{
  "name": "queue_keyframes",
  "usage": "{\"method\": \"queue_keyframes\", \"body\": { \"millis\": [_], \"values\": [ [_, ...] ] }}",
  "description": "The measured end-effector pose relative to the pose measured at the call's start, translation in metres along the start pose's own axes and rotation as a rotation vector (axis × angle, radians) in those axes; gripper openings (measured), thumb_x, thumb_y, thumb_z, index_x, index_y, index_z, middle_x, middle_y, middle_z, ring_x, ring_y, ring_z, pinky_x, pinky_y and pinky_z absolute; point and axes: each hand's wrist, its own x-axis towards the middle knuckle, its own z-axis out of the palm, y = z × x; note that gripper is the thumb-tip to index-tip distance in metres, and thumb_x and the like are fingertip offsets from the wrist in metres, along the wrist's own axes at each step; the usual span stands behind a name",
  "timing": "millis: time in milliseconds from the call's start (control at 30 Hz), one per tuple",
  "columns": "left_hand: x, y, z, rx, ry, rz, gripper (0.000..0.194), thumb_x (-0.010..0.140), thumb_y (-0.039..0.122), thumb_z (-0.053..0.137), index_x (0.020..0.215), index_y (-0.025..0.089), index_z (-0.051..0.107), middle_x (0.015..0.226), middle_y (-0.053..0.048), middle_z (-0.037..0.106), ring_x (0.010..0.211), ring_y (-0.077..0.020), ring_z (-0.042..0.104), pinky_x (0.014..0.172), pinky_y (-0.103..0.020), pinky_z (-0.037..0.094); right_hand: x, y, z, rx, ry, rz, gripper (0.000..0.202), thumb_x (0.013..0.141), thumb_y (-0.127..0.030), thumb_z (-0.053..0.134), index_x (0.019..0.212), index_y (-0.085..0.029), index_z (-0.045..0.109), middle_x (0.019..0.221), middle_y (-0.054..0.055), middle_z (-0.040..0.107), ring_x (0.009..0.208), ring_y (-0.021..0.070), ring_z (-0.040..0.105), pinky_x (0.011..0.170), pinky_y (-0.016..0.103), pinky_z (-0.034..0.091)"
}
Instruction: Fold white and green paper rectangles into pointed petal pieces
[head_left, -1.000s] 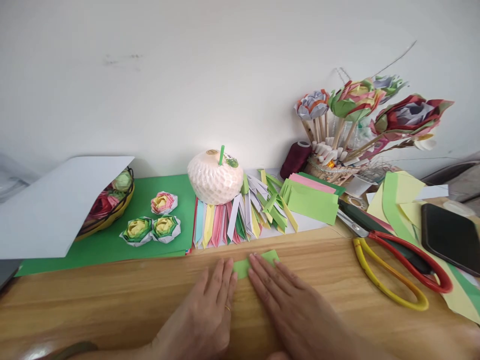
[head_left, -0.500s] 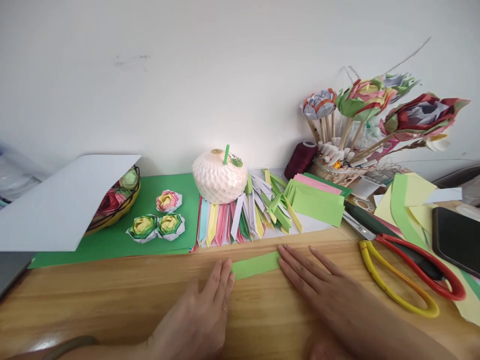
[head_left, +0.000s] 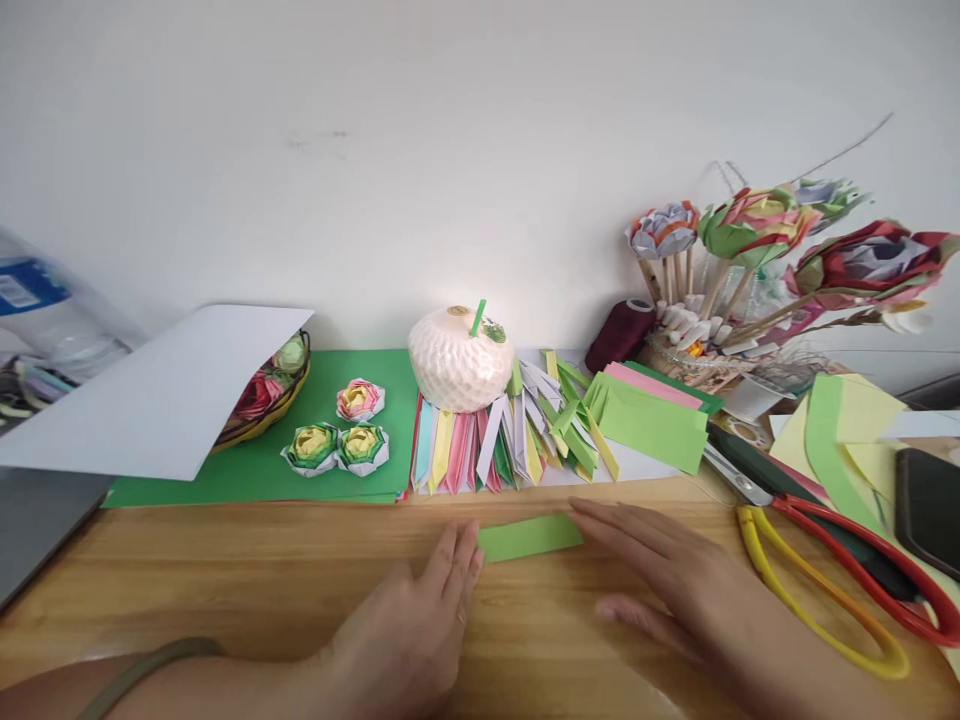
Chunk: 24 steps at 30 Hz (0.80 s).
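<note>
A folded light-green paper strip lies on the wooden table in front of me. My left hand holds down its left end, fingers pressed together over the edge, the thumb mostly hidden. At the strip's right end, my right hand is open, with its fingers stretched out and the thumb apart below them. Its fingertips hover at or just touch the end; which of the two I cannot tell. Behind the strip lie many folded coloured paper pieces and a stack of green paper rectangles.
Scissors with red and yellow handles lie at right, near a phone. Three paper flowers sit on green sheets. A white round ornament, a thread spool and a flower basket stand by the wall.
My right hand has lifted off flat contact with the strip, and its thumb has come apart from the fingers. My left hand stays on the left end. The whole view has shifted slightly.
</note>
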Motion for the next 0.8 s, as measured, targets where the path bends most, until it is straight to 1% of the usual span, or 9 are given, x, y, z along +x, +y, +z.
{"method": "queue_keyframes", "body": {
  "millis": [67,200,400,500,567,633,700,733,800],
  "values": [
    [0.000,-0.001,0.000,-0.005,-0.022,0.007,0.033,0.089,0.022,0.044,0.110,0.015,0.068,0.122,-0.008,0.062,0.107,-0.0196,0.061,0.046,-0.026,0.042,0.008,-0.009,0.008,0.011,0.069,-0.022,0.045,0.094,-0.035,0.048,0.132,-0.012,0.049,0.129,0.013,0.057,0.115,0.0246,0.057,0.090,0.039,0.053],
    [-0.003,-0.004,0.000,-0.022,-0.069,0.036,0.034,0.089,0.022,0.045,0.116,0.014,0.065,0.126,-0.009,0.059,0.110,-0.0205,0.059,0.047,-0.027,0.042,0.018,-0.022,0.026,0.025,0.169,-0.025,0.036,0.093,-0.018,0.046,0.128,-0.013,0.052,0.121,0.012,0.063,0.113,0.0245,0.058,0.091,0.041,0.053],
    [-0.003,-0.010,0.002,-0.081,-0.140,0.086,0.037,0.087,0.017,0.048,0.121,0.012,0.060,0.128,-0.015,0.057,0.111,-0.0229,0.059,0.045,-0.025,0.040,0.020,-0.023,0.032,0.175,0.150,0.134,0.027,0.090,-0.016,0.049,0.116,-0.014,0.058,0.106,0.012,0.066,0.094,0.0233,0.063,0.080,0.039,0.056],
    [0.002,-0.016,0.000,-0.100,-0.140,0.106,0.035,0.085,0.014,0.051,0.117,0.013,0.063,0.123,-0.015,0.061,0.103,-0.0236,0.063,0.046,-0.024,0.042,0.020,-0.022,0.029,0.255,0.159,0.176,0.024,0.090,-0.015,0.048,0.112,-0.017,0.058,0.098,0.009,0.065,0.088,0.0216,0.062,0.074,0.036,0.055],
    [0.007,-0.022,-0.003,-0.091,-0.099,0.080,0.031,0.082,0.012,0.053,0.111,0.014,0.066,0.114,-0.015,0.066,0.086,-0.0225,0.067,0.047,-0.025,0.044,0.020,-0.023,0.026,0.303,0.168,0.192,0.018,0.091,-0.014,0.046,0.104,-0.019,0.059,0.089,0.007,0.064,0.080,0.0189,0.062,0.067,0.031,0.053],
    [0.013,-0.027,-0.007,-0.072,0.038,0.006,0.026,0.082,0.009,0.053,0.103,0.011,0.067,0.095,-0.013,0.072,0.076,-0.0220,0.067,0.050,-0.025,0.046,0.020,-0.025,0.024,0.323,0.184,0.179,0.016,0.092,-0.014,0.045,0.095,-0.019,0.059,0.081,0.005,0.061,0.071,0.0159,0.060,0.058,0.026,0.049],
    [0.019,-0.031,-0.010,-0.107,0.144,-0.043,0.022,0.086,0.010,0.049,0.098,0.009,0.067,0.076,-0.009,0.072,0.062,-0.0194,0.064,0.050,-0.026,0.046,0.019,-0.027,0.022,0.290,0.223,0.131,0.016,0.093,-0.014,0.043,0.091,-0.018,0.059,0.075,0.003,0.058,0.064,0.0144,0.056,0.053,0.024,0.044],
    [0.022,-0.032,-0.011,-0.170,0.150,-0.072,0.021,0.088,0.013,0.048,0.084,0.012,0.069,0.066,-0.007,0.069,0.056,-0.0191,0.062,0.047,-0.026,0.044,0.019,-0.029,0.022,0.253,0.256,0.101,0.016,0.093,-0.015,0.044,0.090,-0.017,0.060,0.073,0.003,0.057,0.062,0.0141,0.055,0.052,0.024,0.042],
    [0.028,-0.032,-0.014,-0.340,0.036,-0.124,0.034,0.092,0.024,0.047,0.064,0.015,0.065,0.055,-0.004,0.064,0.048,-0.0185,0.058,0.043,-0.026,0.040,0.018,-0.032,0.022,0.169,0.337,0.036,0.015,0.092,-0.014,0.045,0.089,-0.017,0.060,0.069,0.002,0.056,0.059,0.0136,0.051,0.051,0.024,0.038]
  ]
}}
